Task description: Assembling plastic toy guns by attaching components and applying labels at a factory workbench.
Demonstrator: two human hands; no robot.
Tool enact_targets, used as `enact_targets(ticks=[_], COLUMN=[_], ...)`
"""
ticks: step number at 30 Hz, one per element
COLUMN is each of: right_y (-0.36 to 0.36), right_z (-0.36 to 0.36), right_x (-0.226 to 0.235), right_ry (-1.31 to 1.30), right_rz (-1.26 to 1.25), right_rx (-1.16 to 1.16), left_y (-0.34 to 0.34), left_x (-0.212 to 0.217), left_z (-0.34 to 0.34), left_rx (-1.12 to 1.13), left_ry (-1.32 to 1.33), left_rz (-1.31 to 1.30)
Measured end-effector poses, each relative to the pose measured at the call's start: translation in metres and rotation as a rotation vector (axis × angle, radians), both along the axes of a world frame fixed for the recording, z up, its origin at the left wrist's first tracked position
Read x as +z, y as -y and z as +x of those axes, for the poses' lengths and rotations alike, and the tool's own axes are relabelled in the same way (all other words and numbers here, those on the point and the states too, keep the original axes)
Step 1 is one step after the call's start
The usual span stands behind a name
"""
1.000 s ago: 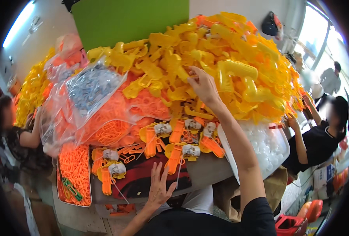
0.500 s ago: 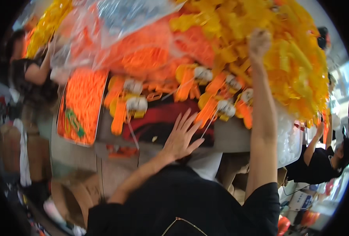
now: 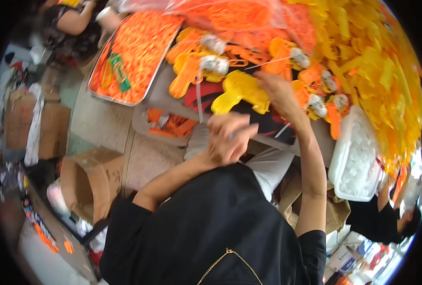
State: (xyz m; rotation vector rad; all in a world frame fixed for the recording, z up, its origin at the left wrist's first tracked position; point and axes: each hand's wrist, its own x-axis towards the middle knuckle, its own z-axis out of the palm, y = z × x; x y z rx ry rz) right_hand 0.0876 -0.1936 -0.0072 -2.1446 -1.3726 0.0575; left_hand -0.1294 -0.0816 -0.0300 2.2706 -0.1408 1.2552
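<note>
1. Nearest, the left hand (image 3: 227, 142) hovers low over the tabletop (image 3: 165, 95) edge, its fingers loosely curled; whether they pinch anything small, I cannot tell.
2. Just beyond, the right hand (image 3: 279, 92) closes on the yellow pistol-shaped shell (image 3: 239, 90), which lies on the dark mat at the near middle.
3. This looks like the picking-up step; next, the shell likely needs bringing toward the left hand and turning for fitting.
4. Farther off sit assembled orange toy guns (image 3: 192, 71), a tray of orange parts (image 3: 135, 57) at left, and a yellow heap (image 3: 372, 61) at right.

Brown cardboard boxes (image 3: 85, 183) lower left
</note>
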Motion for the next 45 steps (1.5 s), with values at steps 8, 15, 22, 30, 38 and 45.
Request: enact_targets(ticks=[8,15,22,30,38,45], right_y=[0.039,0.11,0.078,0.049,-0.022,-0.046], right_z=[-0.058,-0.055,-0.071,-0.102,-0.153,-0.2], right_x=[-0.031,-0.015,0.01,0.029,0.005,-0.036], right_ry=[0.384,0.259,0.341,0.095,-0.141,-0.415], right_rz=[-0.324,-0.208,0.081,0.29,0.308,0.101], right_rx=[-0.702,-0.374,-0.333,-0.27,0.145,0.379], left_y=[-0.02,-0.074,-0.18,-0.175,-0.16,-0.147], left_x=[-0.021,-0.076,-0.21,-0.166,-0.106,-0.063], left_z=[0.013,-0.089,-0.115,-0.137,-0.125,-0.145], left_rx=[0.141,0.276,0.671,0.547,0.352,0.366], left_ry=[-0.451,-0.154,-0.526,-0.351,0.31,0.063], left_rz=[0.005,-0.127,-0.425,-0.919,-1.559,-1.384])
